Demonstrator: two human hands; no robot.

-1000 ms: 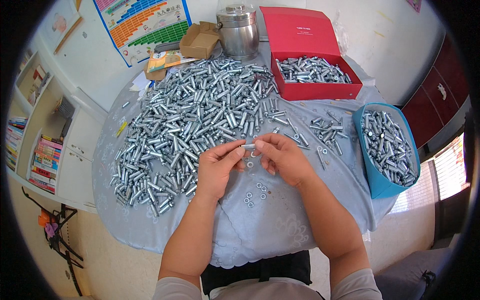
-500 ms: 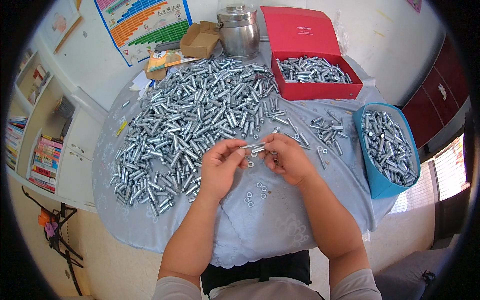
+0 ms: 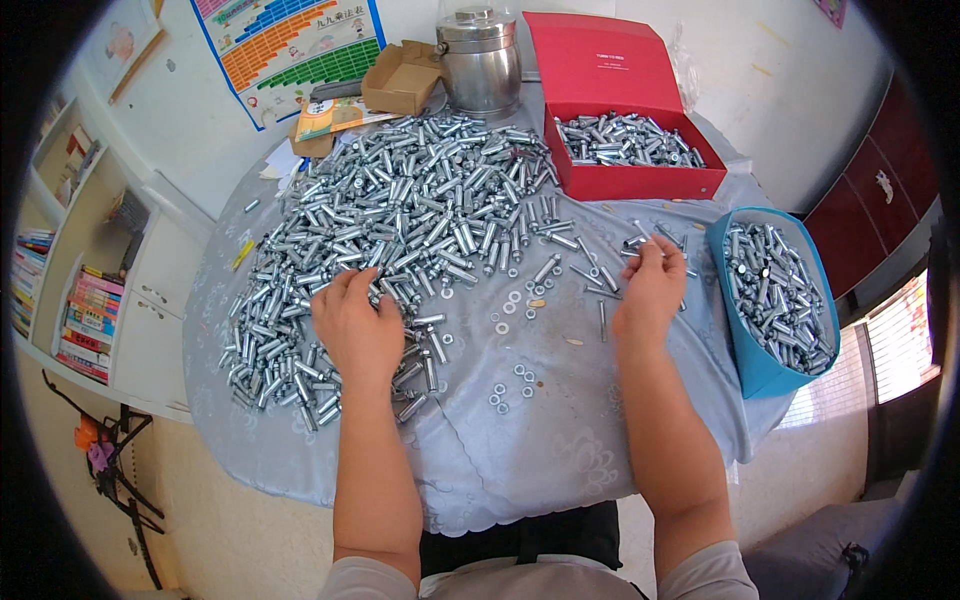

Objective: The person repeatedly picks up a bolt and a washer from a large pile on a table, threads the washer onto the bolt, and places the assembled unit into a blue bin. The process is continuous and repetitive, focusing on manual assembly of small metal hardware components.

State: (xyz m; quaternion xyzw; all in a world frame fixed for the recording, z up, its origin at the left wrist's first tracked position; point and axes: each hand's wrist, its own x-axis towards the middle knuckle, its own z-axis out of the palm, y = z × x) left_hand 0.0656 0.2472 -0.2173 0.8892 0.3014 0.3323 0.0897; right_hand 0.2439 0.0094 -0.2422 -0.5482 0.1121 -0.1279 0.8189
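A wide heap of silver expansion bolts (image 3: pixel 400 200) covers the left and middle of the table. At the heap's near side, my left hand (image 3: pixel 358 330) reaches over the bolts with its fingers bent and a gap between thumb and forefinger. My right hand (image 3: pixel 652 295) is closed in a pinch over a smaller group of bolts (image 3: pixel 668 238) on the right. A shiny bolt (image 3: pixel 641 230) sticks out at its fingertips. Between my hands lie loose washers (image 3: pixel 503 328) and several nuts (image 3: pixel 500 390).
A red box (image 3: pixel 640 182) full of bolts stands open at the back right. Beside it is a blue fabric bin (image 3: pixel 745 330), also filled with bolts. A steel pot (image 3: pixel 480 65) and a small cardboard box (image 3: pixel 400 80) stand at the back. A yellow pen (image 3: pixel 243 256) lies left.
My hands have parted from the middle of the table, where they held a bolt together. My left hand went left to the heap, my right hand right to the small group.
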